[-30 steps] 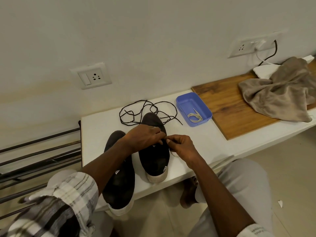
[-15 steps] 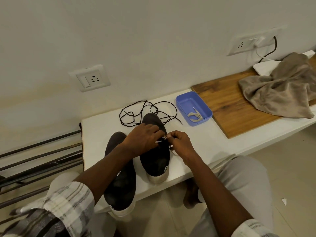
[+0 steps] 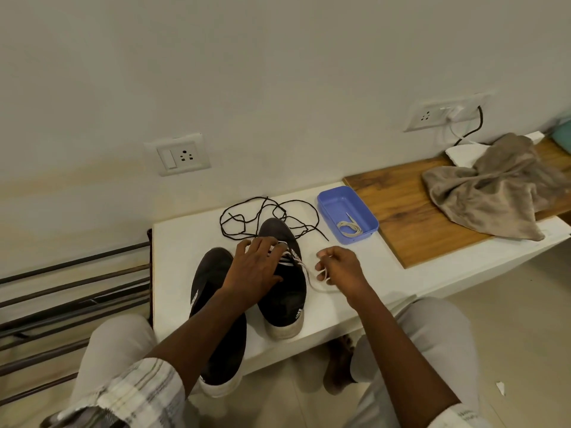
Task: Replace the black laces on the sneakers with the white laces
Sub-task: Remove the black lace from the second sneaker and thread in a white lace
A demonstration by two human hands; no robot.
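Two black sneakers stand side by side on the white bench [image 3: 340,307]. My left hand [image 3: 258,267] rests on the tongue of the right sneaker [image 3: 282,291], fingers spread over its eyelets. A white lace [image 3: 306,274] runs from those eyelets out to the right, where my right hand [image 3: 338,268] pinches its end. The left sneaker [image 3: 213,279] lies partly under my left forearm. Loose black laces [image 3: 265,219] lie tangled on the bench behind the shoes. A second white lace [image 3: 349,227] sits coiled in a blue tray [image 3: 332,205].
A wooden board [image 3: 404,211] lies right of the tray with a crumpled brown cloth [image 3: 491,193] on it. Metal shoe-rack bars [image 3: 68,288] run along the left. Wall sockets are above, one with a plugged-in cable. My knees flank the bench's front edge.
My right hand has drawn away to the right from the shoe, pulling the white lace out through the eyelets. My left hand's fingers have spread over the tongue.
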